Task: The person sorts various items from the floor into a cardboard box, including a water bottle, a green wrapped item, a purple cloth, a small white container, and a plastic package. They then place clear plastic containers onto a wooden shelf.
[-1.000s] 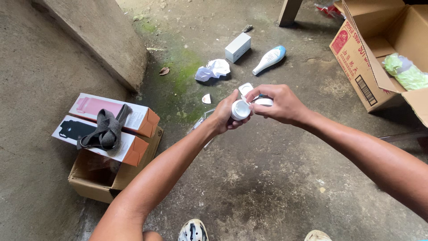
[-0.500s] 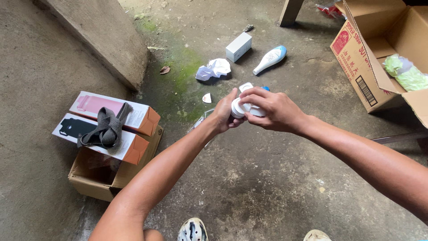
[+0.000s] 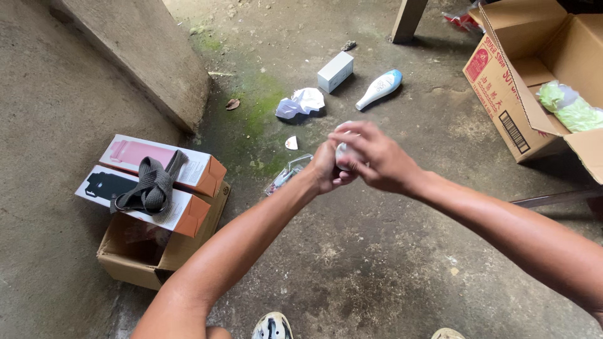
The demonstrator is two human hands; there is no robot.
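While both hands meet above the grey concrete floor (image 3: 377,263), the left hand (image 3: 326,169) grasps a small white round object (image 3: 342,152) from below and the right hand (image 3: 374,160) closes its fingers over the top. A white plastic bottle (image 3: 379,89) lies well apart.

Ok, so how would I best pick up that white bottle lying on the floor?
Grab the white bottle around its wide white body, coming down from above. It lies flat on the concrete with bare floor on both long sides, so fingers probably fit either side. The blue end looks narrower and likely slippier. The small grey box sits just left of it but apart, so it shouldn't get in your way.
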